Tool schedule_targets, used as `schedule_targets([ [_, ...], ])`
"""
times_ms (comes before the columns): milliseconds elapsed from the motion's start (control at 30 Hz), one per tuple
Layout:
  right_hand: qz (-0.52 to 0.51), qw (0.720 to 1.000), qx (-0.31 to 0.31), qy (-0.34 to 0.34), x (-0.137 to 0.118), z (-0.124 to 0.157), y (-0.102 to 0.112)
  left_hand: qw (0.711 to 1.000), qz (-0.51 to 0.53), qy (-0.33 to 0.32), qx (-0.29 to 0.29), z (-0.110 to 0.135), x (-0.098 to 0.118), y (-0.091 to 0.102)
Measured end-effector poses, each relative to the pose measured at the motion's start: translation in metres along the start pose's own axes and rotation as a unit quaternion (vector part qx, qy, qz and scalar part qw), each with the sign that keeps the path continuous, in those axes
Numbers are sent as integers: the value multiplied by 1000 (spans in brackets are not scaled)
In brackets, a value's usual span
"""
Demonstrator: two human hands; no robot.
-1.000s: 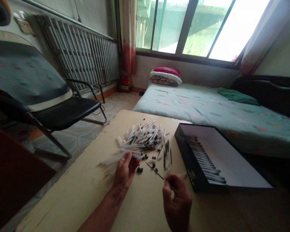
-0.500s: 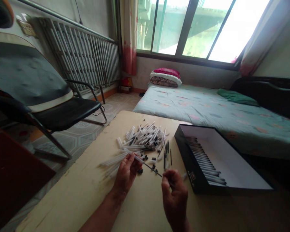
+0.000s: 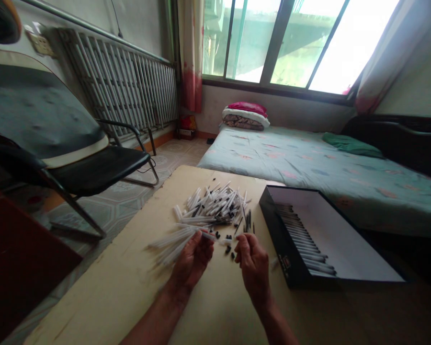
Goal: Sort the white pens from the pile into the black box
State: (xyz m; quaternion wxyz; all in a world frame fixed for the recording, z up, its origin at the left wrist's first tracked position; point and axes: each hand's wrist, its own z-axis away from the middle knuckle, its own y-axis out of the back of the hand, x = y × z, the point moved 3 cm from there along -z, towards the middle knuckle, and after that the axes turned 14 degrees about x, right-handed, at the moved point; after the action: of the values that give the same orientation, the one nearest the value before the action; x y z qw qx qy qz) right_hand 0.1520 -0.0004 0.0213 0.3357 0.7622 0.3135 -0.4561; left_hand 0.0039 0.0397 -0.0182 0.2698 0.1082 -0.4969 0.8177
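Left grip point(image 3: 192, 261) clenches a white pen barrel point(image 3: 207, 235) just in front of the loose pen heap point(image 3: 211, 208); I can't tell whether my right grip point(image 3: 253, 266) holds anything. Right of the heap, a black box point(image 3: 283, 239) already carries a neat row of pens point(image 3: 301, 235).

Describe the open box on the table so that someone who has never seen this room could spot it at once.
Below the bed, a cream board table runs toward the viewer. On its right side, just past the person's right hand, sits an open box with black outer walls and a white inside. Unlike the loose heap of pens on the table, the pens in it lie in neat rows along one side.
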Motion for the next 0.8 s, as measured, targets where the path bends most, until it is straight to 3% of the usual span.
schedule_targets([
  [100,156,984,-22,84,14,-19,-3,999,30,19,28,-2,4,0],
  [200,255,957,-69,121,25,-28,-10,999,30,12,40,-2,6,0],
  [333,319,927,-125,152,25,-29,-22,998,-12,-50,46,-4,8,1],
  [533,408,888,-144,156,20,-30,-32,993,-59,-96,47,-3,10,0],
  [667,413,883,-151,162,19,-31,-32,992,-69,-100,42,-1,10,-1],
  [800,384,901,-144,146,23,-32,-28,991,-72,-101,48,-2,10,-1],
])
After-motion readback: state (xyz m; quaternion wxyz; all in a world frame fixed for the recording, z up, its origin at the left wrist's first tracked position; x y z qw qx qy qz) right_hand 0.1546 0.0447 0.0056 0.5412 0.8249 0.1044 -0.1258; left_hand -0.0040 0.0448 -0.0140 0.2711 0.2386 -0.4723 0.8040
